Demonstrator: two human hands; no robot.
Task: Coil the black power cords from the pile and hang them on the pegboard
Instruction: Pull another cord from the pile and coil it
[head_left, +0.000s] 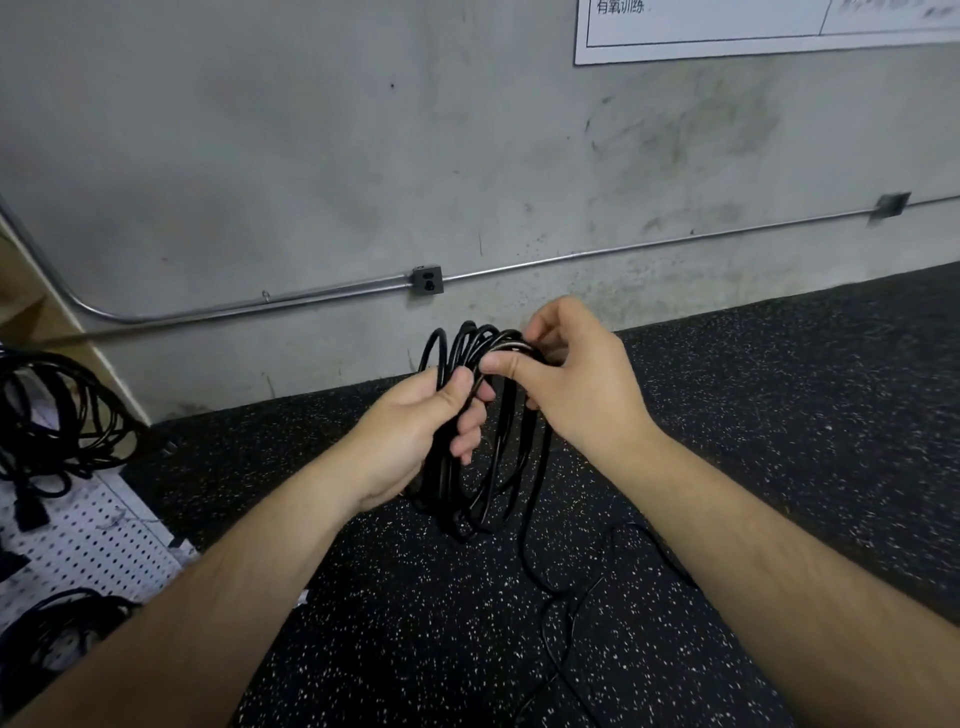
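Left hand grips the coiled cord; right hand pinches its top loops.

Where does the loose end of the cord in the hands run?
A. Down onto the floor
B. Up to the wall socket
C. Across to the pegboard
A: from the coil, held by the left hand and right hand, the loose end hangs down and trails over the floor.
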